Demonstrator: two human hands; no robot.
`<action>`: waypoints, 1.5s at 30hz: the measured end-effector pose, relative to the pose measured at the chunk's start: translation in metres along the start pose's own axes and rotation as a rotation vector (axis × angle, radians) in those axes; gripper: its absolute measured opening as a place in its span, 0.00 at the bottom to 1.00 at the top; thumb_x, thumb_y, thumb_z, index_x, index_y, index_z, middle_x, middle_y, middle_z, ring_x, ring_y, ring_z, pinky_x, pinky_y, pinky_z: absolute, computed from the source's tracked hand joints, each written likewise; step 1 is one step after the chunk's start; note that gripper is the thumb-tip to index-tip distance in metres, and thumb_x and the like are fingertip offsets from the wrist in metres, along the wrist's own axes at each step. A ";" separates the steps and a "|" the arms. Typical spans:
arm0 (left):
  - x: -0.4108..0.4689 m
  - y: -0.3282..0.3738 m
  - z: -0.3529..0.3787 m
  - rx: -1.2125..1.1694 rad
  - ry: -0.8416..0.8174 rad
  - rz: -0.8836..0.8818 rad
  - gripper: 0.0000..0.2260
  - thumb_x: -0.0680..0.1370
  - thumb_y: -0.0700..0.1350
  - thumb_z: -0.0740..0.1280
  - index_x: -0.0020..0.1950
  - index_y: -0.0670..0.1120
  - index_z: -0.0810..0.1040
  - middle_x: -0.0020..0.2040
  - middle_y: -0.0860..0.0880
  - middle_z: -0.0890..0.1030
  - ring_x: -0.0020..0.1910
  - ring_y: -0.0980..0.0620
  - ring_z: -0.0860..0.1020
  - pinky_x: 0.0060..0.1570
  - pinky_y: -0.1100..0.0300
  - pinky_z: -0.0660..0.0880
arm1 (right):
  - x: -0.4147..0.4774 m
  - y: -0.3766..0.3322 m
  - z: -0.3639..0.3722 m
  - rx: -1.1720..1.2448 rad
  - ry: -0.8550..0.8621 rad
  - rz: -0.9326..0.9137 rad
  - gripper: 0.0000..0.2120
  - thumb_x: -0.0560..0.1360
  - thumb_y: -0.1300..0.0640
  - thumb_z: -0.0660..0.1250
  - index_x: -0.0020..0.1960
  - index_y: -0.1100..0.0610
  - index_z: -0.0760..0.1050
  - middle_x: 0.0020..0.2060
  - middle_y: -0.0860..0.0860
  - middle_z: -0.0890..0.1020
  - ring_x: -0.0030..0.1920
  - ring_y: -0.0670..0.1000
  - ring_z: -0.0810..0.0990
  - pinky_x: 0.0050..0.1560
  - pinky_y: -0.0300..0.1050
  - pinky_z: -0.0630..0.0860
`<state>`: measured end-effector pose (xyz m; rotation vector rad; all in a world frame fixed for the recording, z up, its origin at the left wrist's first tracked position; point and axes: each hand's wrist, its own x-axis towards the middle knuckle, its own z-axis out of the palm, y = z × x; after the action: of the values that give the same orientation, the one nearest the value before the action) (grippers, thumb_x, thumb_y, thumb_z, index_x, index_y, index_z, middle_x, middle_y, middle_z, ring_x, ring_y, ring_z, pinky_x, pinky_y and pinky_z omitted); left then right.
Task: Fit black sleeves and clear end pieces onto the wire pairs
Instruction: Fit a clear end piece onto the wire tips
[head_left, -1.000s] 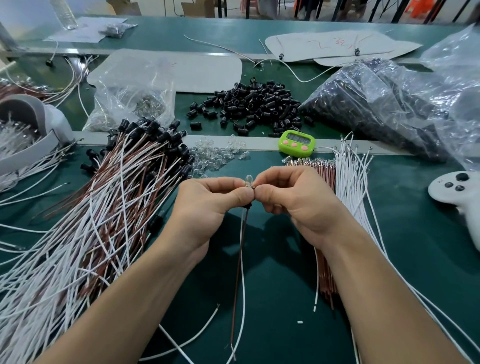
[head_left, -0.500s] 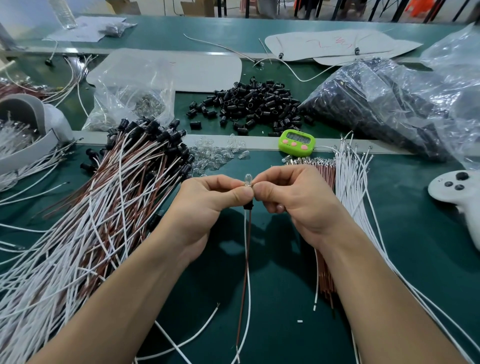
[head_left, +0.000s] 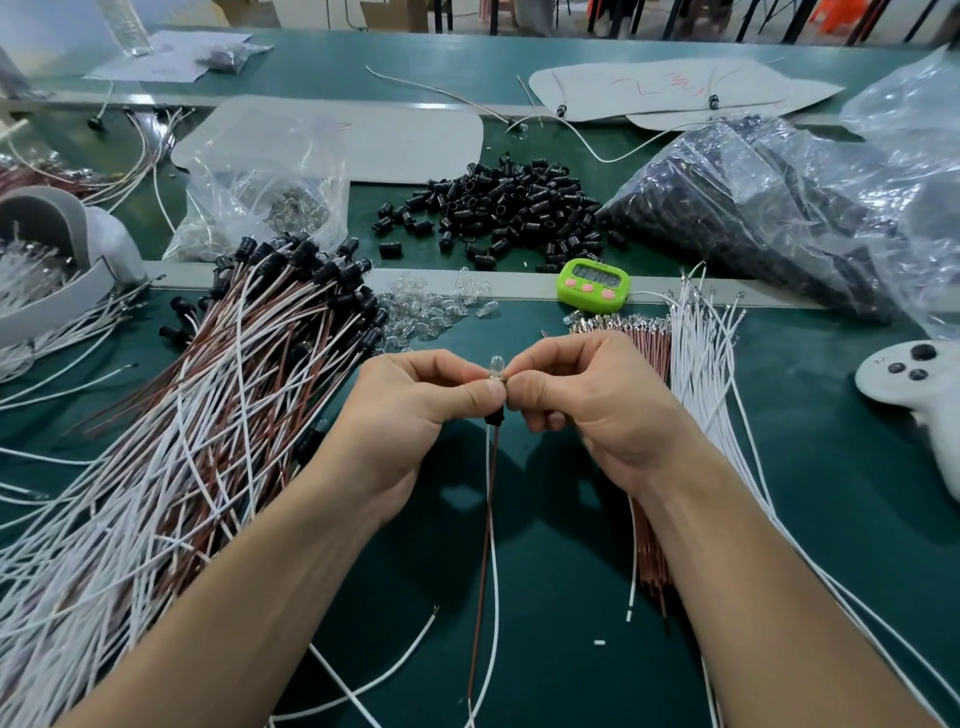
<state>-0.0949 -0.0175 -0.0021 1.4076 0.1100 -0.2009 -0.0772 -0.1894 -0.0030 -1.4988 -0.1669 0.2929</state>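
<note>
- Both grips, left hand (head_left: 415, 410) and right hand (head_left: 587, 405), clamped on small clear domed end piece (head_left: 497, 362).
- Just below grip: short black plastic sleeve (head_left: 494, 417) on brown-and-white wire pair (head_left: 488, 519).
- Judgement: seat piece fully, then push sleeve up.

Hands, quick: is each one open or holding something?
Left hand: closed, pinching the wire pair just below the clear end piece.
Right hand: closed, pinching the same wire pair there too.
</note>
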 end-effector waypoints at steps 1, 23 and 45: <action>0.000 0.000 -0.001 0.014 -0.003 0.013 0.04 0.58 0.43 0.77 0.30 0.47 0.85 0.33 0.46 0.84 0.35 0.52 0.81 0.44 0.64 0.78 | 0.000 0.000 0.000 -0.009 0.002 0.003 0.13 0.71 0.71 0.74 0.35 0.55 0.86 0.28 0.52 0.82 0.26 0.47 0.75 0.27 0.34 0.68; 0.000 0.003 -0.006 0.028 -0.107 -0.050 0.06 0.61 0.38 0.77 0.29 0.47 0.83 0.32 0.48 0.82 0.34 0.53 0.81 0.41 0.67 0.76 | 0.001 0.002 -0.007 -0.038 -0.083 -0.055 0.06 0.64 0.64 0.77 0.34 0.55 0.86 0.26 0.51 0.81 0.26 0.46 0.74 0.28 0.34 0.69; 0.000 -0.002 -0.003 -0.048 -0.117 -0.030 0.15 0.59 0.40 0.79 0.45 0.44 0.87 0.41 0.44 0.87 0.37 0.54 0.84 0.42 0.65 0.79 | 0.002 -0.001 -0.012 -0.053 -0.129 -0.203 0.11 0.72 0.75 0.72 0.44 0.60 0.83 0.37 0.47 0.84 0.40 0.44 0.81 0.46 0.35 0.77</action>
<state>-0.0953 -0.0147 -0.0051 1.3442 0.0390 -0.3036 -0.0719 -0.2000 -0.0031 -1.5019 -0.4300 0.2236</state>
